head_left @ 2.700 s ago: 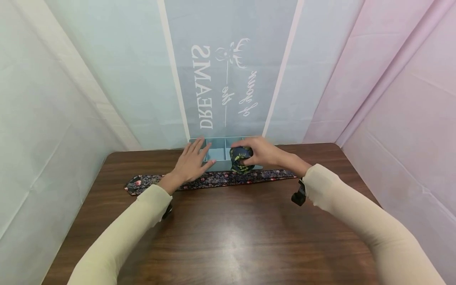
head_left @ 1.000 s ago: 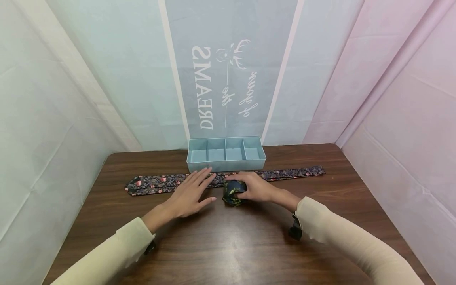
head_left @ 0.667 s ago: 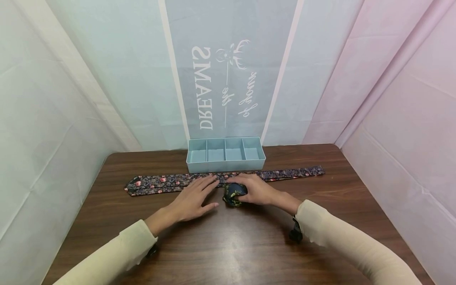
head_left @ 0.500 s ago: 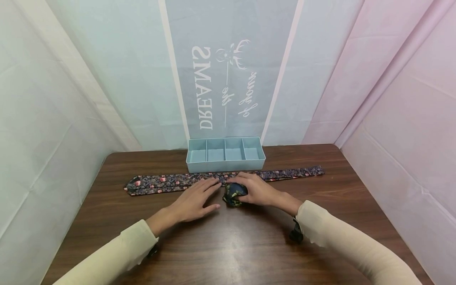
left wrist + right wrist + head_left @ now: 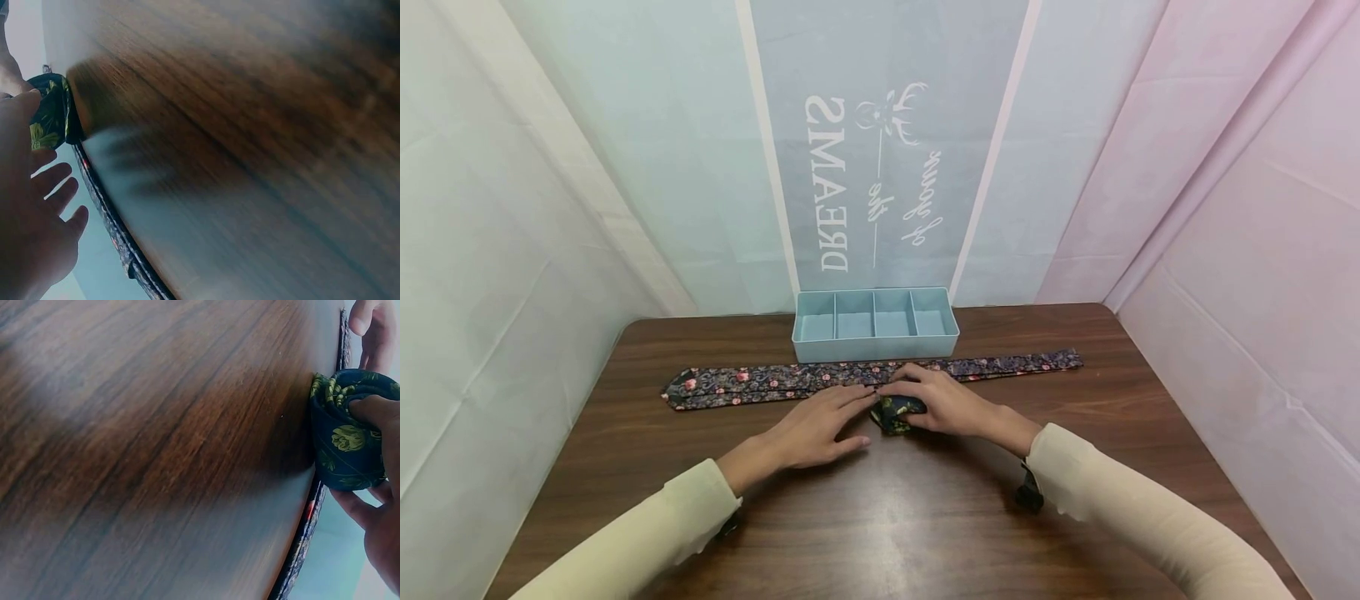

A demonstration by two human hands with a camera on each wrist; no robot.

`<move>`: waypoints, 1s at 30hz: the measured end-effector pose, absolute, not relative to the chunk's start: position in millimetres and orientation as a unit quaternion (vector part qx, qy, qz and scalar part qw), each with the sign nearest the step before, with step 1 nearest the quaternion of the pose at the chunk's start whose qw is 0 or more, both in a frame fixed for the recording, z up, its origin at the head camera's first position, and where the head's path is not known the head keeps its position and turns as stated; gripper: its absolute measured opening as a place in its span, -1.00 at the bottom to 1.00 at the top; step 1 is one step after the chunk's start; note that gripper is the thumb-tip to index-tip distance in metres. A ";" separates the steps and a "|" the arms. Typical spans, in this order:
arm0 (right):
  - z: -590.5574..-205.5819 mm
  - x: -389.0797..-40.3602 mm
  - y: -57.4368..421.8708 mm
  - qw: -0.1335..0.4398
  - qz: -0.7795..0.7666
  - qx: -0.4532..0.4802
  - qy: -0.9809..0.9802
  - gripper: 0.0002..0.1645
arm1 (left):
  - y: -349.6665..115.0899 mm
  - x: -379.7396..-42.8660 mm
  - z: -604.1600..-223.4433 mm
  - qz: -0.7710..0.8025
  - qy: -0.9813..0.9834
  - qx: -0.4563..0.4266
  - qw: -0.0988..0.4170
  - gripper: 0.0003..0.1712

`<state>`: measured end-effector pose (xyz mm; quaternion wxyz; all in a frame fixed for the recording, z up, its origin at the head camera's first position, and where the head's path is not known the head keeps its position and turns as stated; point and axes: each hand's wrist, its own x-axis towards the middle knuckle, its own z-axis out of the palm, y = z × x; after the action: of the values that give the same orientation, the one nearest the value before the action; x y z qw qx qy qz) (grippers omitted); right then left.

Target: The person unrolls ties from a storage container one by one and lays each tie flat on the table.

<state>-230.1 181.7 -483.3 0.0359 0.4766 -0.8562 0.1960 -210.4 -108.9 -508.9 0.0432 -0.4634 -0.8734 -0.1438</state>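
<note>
A dark blue necktie (image 5: 895, 416) with yellow-green flowers is rolled into a coil at the middle of the table. My right hand (image 5: 951, 404) grips this coil, thumb on the near side. In the right wrist view the rolled necktie (image 5: 347, 450) shows its spiral layers, with the thumb pressed into them. My left hand (image 5: 816, 427) has its fingers extended just left of the roll, fingertips close to it; whether they touch I cannot tell. Right behind both hands, a second necktie (image 5: 730, 386), dark with pink flowers, lies stretched out flat, partly covered by the right fingers.
Behind the flat necktie stands a light blue box (image 5: 876, 350) with several compartments, nothing seen in them. A printed cloth backdrop (image 5: 880, 167) rises at the table's rear edge. Fabric walls flank both sides of the brown wooden table (image 5: 880, 517).
The right hand has brought the rolled necktie from in front of the box down to the table, nearer the body. My left hand has left the box and moved right toward the roll.
</note>
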 end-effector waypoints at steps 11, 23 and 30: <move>-487.1 -231.7 187.4 0.054 0.202 0.487 -0.848 -0.35 | -98.0 -211.8 -509.0 -0.118 -0.872 -0.474 0.023 -0.21; -491.9 -230.5 189.0 0.044 0.232 0.469 -0.851 -0.44 | -92.9 -211.0 -512.3 -0.091 -0.866 -0.493 0.000 -0.23; -490.7 -231.4 191.3 0.064 0.239 0.472 -0.846 -0.55 | -92.6 -210.3 -510.7 -0.057 -0.868 -0.493 -0.003 -0.22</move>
<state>-231.4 191.3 -490.7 0.0644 0.4720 -0.8463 0.2386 -210.3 -92.6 -510.7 -0.0030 -0.4933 -0.8680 -0.0571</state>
